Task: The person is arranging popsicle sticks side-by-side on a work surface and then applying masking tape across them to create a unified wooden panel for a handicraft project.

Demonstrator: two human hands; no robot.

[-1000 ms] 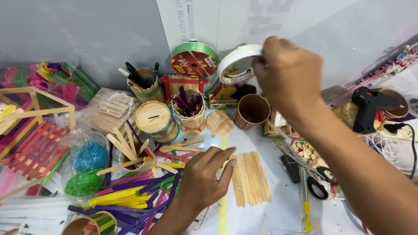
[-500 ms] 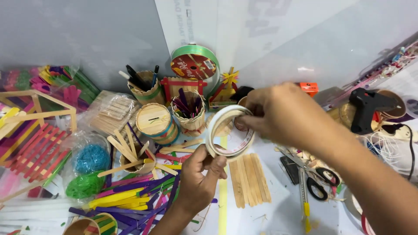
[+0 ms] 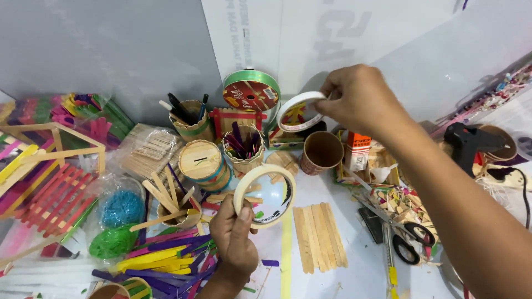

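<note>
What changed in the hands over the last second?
The left hand left the table and now holds a tape roll. The right hand brought one roll down, then lifted again with a second white roll. The stick row, paper cup and scissors stayed put.

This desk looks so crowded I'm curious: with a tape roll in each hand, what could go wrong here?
The right hand holds a white tape roll above an open paper cup; a low forearm might tip the cup. The left hand holds a cream tape roll beside the flat row of craft sticks, which could scatter if brushed.
</note>
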